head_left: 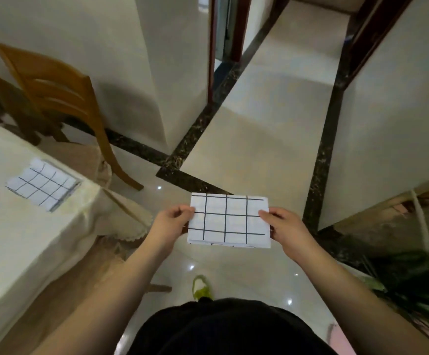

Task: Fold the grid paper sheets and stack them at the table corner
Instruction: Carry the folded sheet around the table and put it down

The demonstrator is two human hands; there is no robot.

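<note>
L hand (173,218) and R hand (283,224) each pinch a side edge of a folded white paper sheet with a black hand-drawn grid (229,221), thumbs on top, held flat in the air over the glossy tiled floor (257,139), well apart from the bench. Sheet looks folded already: layered edges show along its near side, w/ a bit of another grid peeking under. On the cream-clothed bench (24,234), near its corner, lies a second folded white grid paper piece (43,185), prob. the stack's start. Left to do: carry the held sheet over and lay it on top. More sheets? Can't tell.
</note>
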